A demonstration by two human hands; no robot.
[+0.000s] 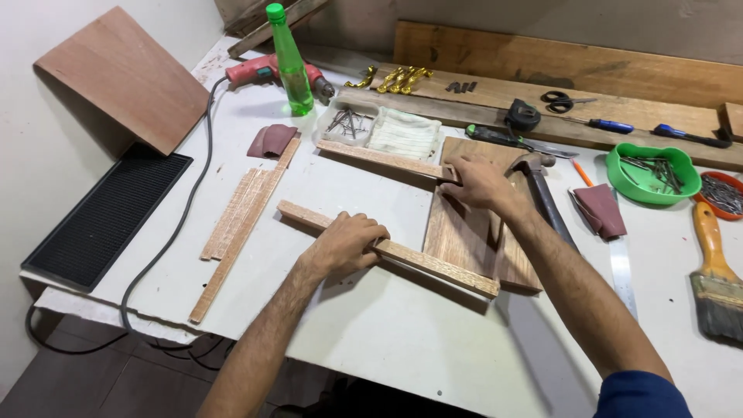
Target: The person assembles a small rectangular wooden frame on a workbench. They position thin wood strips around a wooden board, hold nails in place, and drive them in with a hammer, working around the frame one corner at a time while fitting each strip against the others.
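Left hand (346,244) is curled down over the near strip (387,249), fingers wrapped across it and pressing it flat, roughly a third of the way along from its left end. Right hand (478,182) is closed on the end of the far strip (381,157), right where it meets the board (464,224), fingertips bunched at that corner. Both strips run out leftward from the board, which lies between and under the two hands on the bench (402,340).

Handling-wise, I'd say these strips are light and stiff but thin, so probably easy to snap or split if you lever on a free end. Rough-sawn faces, so not slippery. Best grip looks like flat pressure from above near the joint, not out at the tip. The board looks heavier and should stay put on its own.

Just right of the right hand there's a hammer (542,190), its head nearly touching the board. Beyond the right hand: a tray of nails (348,122) and a folded cloth (402,133). Off to the left of the left hand there's a bundle of spare strips (240,213), and further back a green bottle (290,62) and a red drill (259,70).
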